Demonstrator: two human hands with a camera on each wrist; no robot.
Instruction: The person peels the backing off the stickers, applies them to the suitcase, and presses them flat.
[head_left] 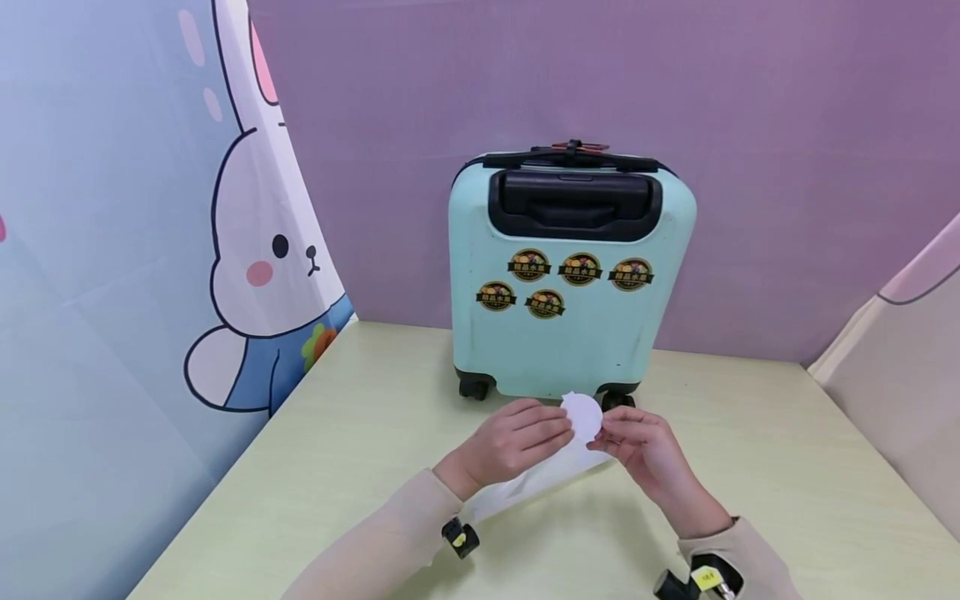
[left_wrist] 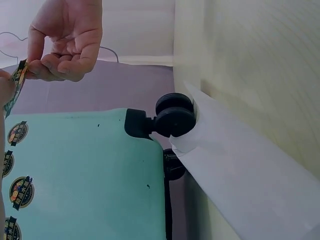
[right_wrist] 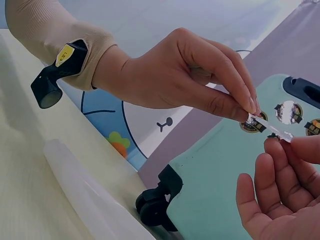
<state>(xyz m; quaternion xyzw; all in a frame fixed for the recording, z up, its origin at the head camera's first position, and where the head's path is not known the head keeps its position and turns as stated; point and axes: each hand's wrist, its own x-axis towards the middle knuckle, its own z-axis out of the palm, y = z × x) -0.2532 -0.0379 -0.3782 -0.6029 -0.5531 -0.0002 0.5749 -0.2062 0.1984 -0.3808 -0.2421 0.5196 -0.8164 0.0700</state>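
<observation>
A round sticker [head_left: 582, 417] is held up between both hands in front of the suitcase, its white back showing in the head view. My left hand [head_left: 517, 437] pinches its left edge between thumb and fingers. At the opposite edge, my right hand [head_left: 647, 450] pinches it with thumb and index finger, the other fingers loosely curled, as the right wrist view shows. The printed black and gold face of the sticker [left_wrist: 19, 85] appears in the left wrist view. Behind stands an upright mint-green suitcase [head_left: 555, 346] with several matching stickers [head_left: 580, 269] on its front.
A white sheet of paper [head_left: 525, 487] lies on the pale table [head_left: 360, 467] below the hands, near the suitcase's black wheels [head_left: 474, 387]. A purple cloth [head_left: 360, 167] hangs behind. To the left is a blue cloth with a printed rabbit [head_left: 262, 250].
</observation>
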